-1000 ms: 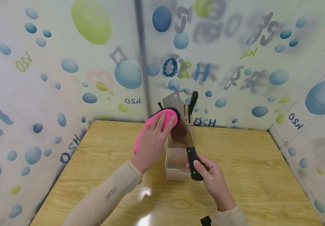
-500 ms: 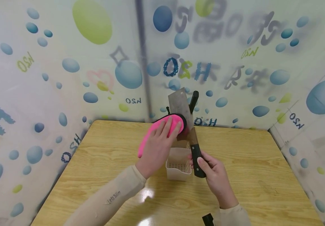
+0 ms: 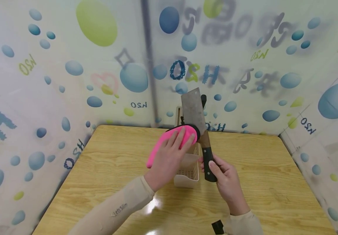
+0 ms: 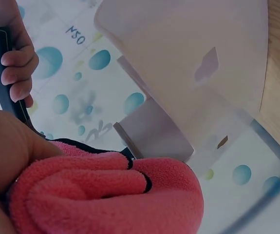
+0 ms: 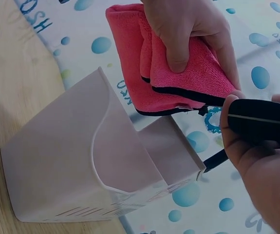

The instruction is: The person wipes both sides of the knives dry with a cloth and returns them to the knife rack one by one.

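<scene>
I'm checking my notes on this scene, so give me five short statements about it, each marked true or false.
1. The right hand grips the cleaver by its handle. True.
2. The left hand holds a pink cloth. True.
3. The handle is white. False: it is black.
4. The holder stands on a wood-grained table. True.
5. The cleaver rests inside the holder. False: it is held outside it.

The person's left sleeve (image 3: pixel 110 217) is cream with dark "Lets Slim" lettering (image 3: pixel 119 210); the right sleeve (image 3: pixel 243 224) is plain cream, beside a black piece (image 3: pixel 217 227).
</scene>
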The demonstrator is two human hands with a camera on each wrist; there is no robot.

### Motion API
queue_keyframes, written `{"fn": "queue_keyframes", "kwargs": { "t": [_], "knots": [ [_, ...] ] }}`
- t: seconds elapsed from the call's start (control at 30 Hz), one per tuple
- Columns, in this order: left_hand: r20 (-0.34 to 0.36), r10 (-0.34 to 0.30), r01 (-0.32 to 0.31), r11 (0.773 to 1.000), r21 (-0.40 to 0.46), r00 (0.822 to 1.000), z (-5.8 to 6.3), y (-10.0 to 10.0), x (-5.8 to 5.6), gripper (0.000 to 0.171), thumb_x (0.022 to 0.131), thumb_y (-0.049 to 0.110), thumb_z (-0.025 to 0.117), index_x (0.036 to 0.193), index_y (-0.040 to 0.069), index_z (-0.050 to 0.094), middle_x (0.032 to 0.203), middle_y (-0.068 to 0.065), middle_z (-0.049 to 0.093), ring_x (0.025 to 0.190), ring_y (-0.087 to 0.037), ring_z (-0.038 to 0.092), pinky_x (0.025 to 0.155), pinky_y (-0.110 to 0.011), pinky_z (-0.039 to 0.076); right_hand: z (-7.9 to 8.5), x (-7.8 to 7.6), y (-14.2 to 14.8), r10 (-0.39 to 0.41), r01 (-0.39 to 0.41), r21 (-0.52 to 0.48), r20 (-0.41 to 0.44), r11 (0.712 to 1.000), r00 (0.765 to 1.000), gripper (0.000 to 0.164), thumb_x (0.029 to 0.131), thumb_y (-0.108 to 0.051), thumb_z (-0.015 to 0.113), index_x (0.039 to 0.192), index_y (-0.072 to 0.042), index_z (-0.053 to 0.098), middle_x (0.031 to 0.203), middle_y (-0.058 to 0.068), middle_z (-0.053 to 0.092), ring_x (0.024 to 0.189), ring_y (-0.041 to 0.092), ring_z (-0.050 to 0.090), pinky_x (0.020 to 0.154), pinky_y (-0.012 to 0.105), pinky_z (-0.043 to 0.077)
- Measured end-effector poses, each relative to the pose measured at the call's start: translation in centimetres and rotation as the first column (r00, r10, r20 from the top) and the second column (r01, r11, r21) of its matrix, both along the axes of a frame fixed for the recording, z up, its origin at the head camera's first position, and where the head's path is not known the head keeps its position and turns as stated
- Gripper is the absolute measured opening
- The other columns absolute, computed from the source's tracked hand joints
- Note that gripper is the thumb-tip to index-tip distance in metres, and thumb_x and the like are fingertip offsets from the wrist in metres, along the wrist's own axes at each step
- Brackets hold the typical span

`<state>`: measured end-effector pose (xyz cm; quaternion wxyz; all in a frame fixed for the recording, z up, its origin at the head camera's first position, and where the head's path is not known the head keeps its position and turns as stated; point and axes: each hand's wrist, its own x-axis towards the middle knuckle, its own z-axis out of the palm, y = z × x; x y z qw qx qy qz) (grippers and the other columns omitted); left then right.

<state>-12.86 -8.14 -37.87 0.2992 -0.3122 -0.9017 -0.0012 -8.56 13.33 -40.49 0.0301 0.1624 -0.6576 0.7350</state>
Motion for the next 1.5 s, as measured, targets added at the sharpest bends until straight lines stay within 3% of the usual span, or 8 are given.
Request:
{"fn": "queue_keyframes", "kwargs": {
  "t": [0.37, 0.57, 0.8, 0.9, 1.17, 1.23, 1.5],
  "knots": [
    [0.013, -0.025, 0.025, 1.000, 0.005, 1.000, 0.0, 0.4, 0.5, 0.072, 0.092, 0.004, 0.073, 0.157, 0.013, 0.044, 0.157, -0.020, 0.046, 0.138, -0.037, 0.053, 0.093, -0.044, 0.060, 0.2, -0.1, 0.0, -0.029, 0.028, 0.007, 0.008, 1.000, 1.000, 0.039, 0.109, -0.007, 0.048, 0.140, 0.016, 0.052, 0.111, 0.003, 0.075, 0.096, 0.016, 0.072, 0.086, 0.029, 0.062],
    [0.042, -0.022, 0.022, 1.000, -0.006, 0.999, 0.3, 0.7, 1.2, 0.073, 0.094, 0.004, 0.071, 0.160, 0.014, 0.040, 0.159, -0.016, 0.044, 0.142, -0.036, 0.049, 0.103, -0.045, 0.056, 0.3, -0.2, -0.1, -0.070, 0.065, 0.068, 0.059, 0.996, 0.996, 0.040, 0.109, -0.012, 0.051, 0.142, 0.011, 0.054, 0.110, -0.001, 0.074, 0.096, 0.021, 0.071, 0.087, 0.027, 0.061],
    [0.023, -0.044, 0.045, 0.999, -0.022, 0.999, 0.4, 1.2, 1.9, 0.073, 0.094, 0.010, 0.074, 0.159, 0.014, 0.041, 0.160, -0.013, 0.044, 0.143, -0.034, 0.048, 0.108, -0.043, 0.052, 0.4, -0.3, -0.4, -0.099, 0.089, 0.097, 0.096, 0.991, 0.990, 0.043, 0.109, -0.016, 0.052, 0.147, 0.005, 0.053, 0.118, 0.018, 0.071, 0.099, 0.019, 0.070, 0.089, 0.028, 0.061],
    [0.028, -0.064, 0.064, 0.998, -0.027, 0.998, 0.4, 1.5, 2.3, 0.075, 0.094, 0.008, 0.074, 0.160, 0.014, 0.039, 0.161, -0.013, 0.042, 0.144, -0.034, 0.047, 0.108, -0.043, 0.052, 0.4, -0.4, -0.4, -0.109, 0.101, 0.095, 0.087, 0.990, 0.990, 0.042, 0.109, -0.014, 0.052, 0.146, 0.006, 0.053, 0.117, 0.021, 0.070, 0.097, 0.017, 0.071, 0.087, 0.027, 0.061],
    [0.038, -0.108, 0.109, 0.994, -0.023, 0.993, 0.5, 1.7, 2.8, 0.075, 0.095, 0.005, 0.072, 0.161, 0.013, 0.037, 0.164, -0.013, 0.037, 0.145, -0.036, 0.044, 0.111, -0.045, 0.049, 0.0, -0.5, -0.2, -0.093, 0.090, 0.103, 0.032, 0.991, 0.995, 0.042, 0.108, -0.009, 0.052, 0.147, 0.008, 0.051, 0.109, -0.005, 0.074, 0.094, 0.015, 0.073, 0.083, 0.025, 0.062],
    [0.034, -0.106, 0.106, 0.994, -0.026, 0.994, 0.6, 1.7, 2.8, 0.075, 0.095, 0.004, 0.071, 0.161, 0.013, 0.037, 0.164, -0.013, 0.037, 0.145, -0.036, 0.043, 0.111, -0.046, 0.049, 0.0, -0.5, -0.2, -0.088, 0.085, 0.108, 0.021, 0.991, 0.996, 0.041, 0.108, -0.008, 0.052, 0.146, 0.009, 0.052, 0.109, 0.003, 0.075, 0.093, 0.017, 0.073, 0.082, 0.025, 0.062],
    [0.024, -0.087, 0.088, 0.995, -0.043, 0.996, 1.1, 1.7, 2.8, 0.075, 0.096, 0.005, 0.071, 0.162, 0.014, 0.036, 0.165, -0.014, 0.036, 0.146, -0.037, 0.043, 0.106, -0.047, 0.053, 0.2, -0.6, -0.3, -0.092, 0.099, 0.176, -0.045, 0.979, 0.995, 0.040, 0.106, -0.003, 0.054, 0.143, 0.010, 0.054, 0.106, 0.007, 0.075, 0.090, 0.013, 0.072, 0.081, 0.022, 0.061]
  ]
}}
